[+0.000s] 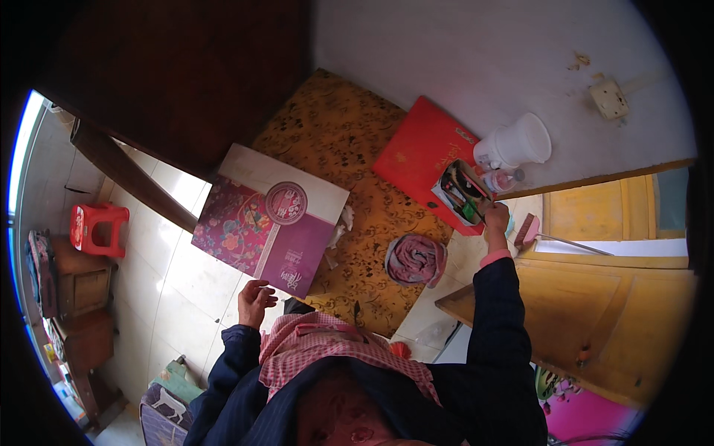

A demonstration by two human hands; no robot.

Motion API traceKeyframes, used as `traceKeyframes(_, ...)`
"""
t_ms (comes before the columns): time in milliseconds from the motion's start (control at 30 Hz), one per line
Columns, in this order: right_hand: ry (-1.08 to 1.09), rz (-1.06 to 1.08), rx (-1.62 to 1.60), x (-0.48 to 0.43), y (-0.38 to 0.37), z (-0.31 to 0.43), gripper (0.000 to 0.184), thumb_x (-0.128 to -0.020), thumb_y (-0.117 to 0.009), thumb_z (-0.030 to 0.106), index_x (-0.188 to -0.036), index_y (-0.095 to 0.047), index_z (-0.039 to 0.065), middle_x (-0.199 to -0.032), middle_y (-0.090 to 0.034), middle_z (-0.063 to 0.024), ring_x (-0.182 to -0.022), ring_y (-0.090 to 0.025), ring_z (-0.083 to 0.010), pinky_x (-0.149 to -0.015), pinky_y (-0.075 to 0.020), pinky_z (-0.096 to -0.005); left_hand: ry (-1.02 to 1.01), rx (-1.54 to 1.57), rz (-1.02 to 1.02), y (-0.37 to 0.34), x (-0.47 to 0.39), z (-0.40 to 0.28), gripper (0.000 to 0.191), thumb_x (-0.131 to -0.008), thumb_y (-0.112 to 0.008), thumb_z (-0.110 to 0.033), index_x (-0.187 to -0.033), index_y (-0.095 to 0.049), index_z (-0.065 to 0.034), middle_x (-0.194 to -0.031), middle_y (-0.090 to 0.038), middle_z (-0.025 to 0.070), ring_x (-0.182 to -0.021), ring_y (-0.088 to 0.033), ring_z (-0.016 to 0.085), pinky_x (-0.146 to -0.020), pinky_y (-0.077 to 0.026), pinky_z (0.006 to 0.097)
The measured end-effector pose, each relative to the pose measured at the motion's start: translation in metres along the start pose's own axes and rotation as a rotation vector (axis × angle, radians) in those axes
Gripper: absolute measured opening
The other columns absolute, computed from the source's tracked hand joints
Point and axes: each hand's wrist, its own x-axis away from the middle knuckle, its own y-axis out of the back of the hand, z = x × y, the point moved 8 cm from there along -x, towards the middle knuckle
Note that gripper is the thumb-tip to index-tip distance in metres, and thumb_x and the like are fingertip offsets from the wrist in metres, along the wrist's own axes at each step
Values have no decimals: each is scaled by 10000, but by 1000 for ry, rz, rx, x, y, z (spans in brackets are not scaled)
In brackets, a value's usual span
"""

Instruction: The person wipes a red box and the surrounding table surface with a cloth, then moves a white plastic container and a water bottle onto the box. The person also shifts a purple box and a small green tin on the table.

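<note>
My right hand (pixel 496 218) is at the near end of a small open box (pixel 462 192) holding dark and green items; its fingers touch the rim, but their grip is not clear. That box rests on a flat red gift box (pixel 415 153). Close to the near corner of a purple and cream patterned box (pixel 304 245), my left hand (pixel 256 303) is held with bent, parted fingers and nothing in it. Between the two sides, a rolled pink and grey cloth (pixel 416 260) lies on the table (pixel 368 301) with its brown patterned cover. Crumpled white tissue (pixel 340 228) shows beside the purple box.
A white plastic bucket (pixel 516 142) and a clear bottle (pixel 502 179) stand by the wall at the table's right edge. A pink broom (pixel 529 231) lies farther right, near a yellow wooden door (pixel 591 318). On the left is a red plastic stool (pixel 99 229).
</note>
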Motion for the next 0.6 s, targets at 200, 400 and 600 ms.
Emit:
traceKeyframes(200,200,-279,82,47,56,39,255,-893,-585,251,-1079,-684,106,-1017,-702,-150,-957,-649,-370,-855,-499,-442,6,12,-260,55,-15,36,214,-912,-580,-95,-1099,-576,10,-865,-661,132,-700,-675,211,-590,-566,313)
traceKeyframes(400,633,-372,-8,137,66,86,223,-845,-601,81,-1066,-632,65,-1008,-629,-124,-929,-613,-332,-794,-499,-435,215,164,-567,122,-30,78,374,-913,-631,-232,-1187,-514,-7,-968,-626,147,-802,-664,251,-687,-586,385)
traceKeyframes(600,678,-504,401,136,67,75,377,-814,-650,146,-1185,-613,84,-1129,-615,-167,-1017,-571,-375,-888,-452,-494,265,282,-489,122,-41,76,469,-942,-608,-318,-1242,-473,16,-1061,-600,181,-907,-648,281,-785,-572,401)
